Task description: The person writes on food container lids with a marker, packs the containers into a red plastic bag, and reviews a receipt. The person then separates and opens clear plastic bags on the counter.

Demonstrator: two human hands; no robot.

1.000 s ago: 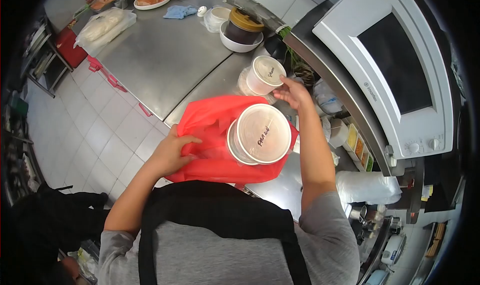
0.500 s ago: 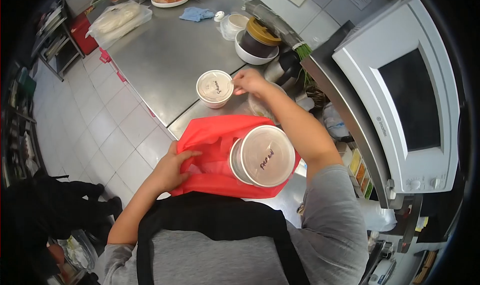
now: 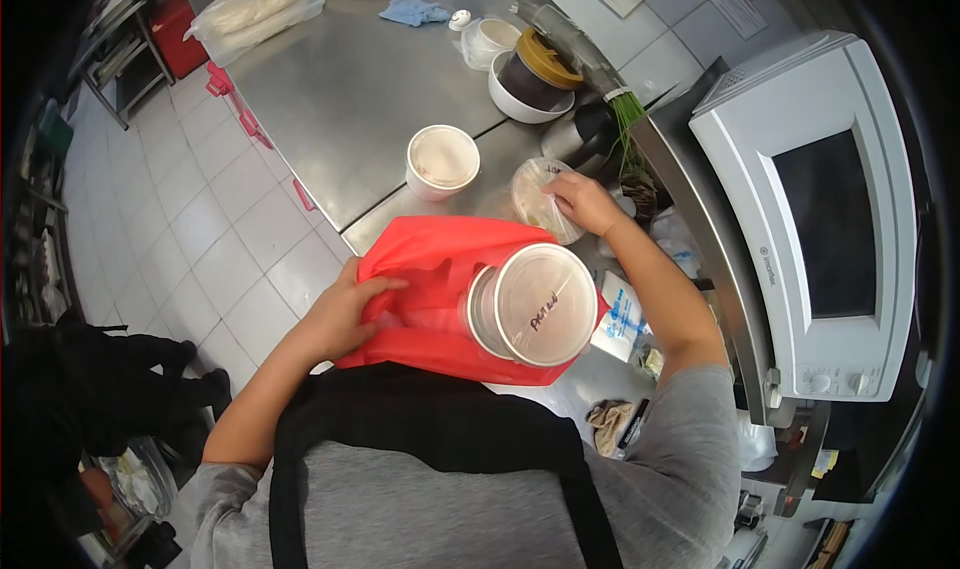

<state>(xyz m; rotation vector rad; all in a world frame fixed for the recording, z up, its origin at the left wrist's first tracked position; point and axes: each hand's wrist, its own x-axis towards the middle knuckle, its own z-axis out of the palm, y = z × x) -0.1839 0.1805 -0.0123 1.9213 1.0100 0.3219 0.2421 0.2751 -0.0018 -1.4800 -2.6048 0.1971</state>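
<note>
My left hand (image 3: 345, 314) grips the left side of a red fabric bag (image 3: 405, 244), thumb over its rim. Inside the bag's right part sit stacked round tubs; the top tub (image 3: 545, 304) has a pale lid with dark handwriting. My right hand (image 3: 590, 202) is beyond the bag, its fingers closed on a round, clear plastic-wrapped container (image 3: 537, 191) with a dark mark on top. A lidded white paper cup (image 3: 443, 159) stands upright on the steel table, apart from both hands.
On the steel table (image 3: 340, 99) are a blue cloth (image 3: 414, 11), a brown jar with yellow lid (image 3: 545, 69) in a white bowl, and bagged pale food (image 3: 245, 9). A white microwave (image 3: 820, 219) stands on a right-hand shelf. Someone in dark clothes (image 3: 110, 389) is at left.
My right hand has left the paper cup and moved right, onto the plastic-wrapped container. My left hand stays on the red bag. The view has shifted slightly.
</note>
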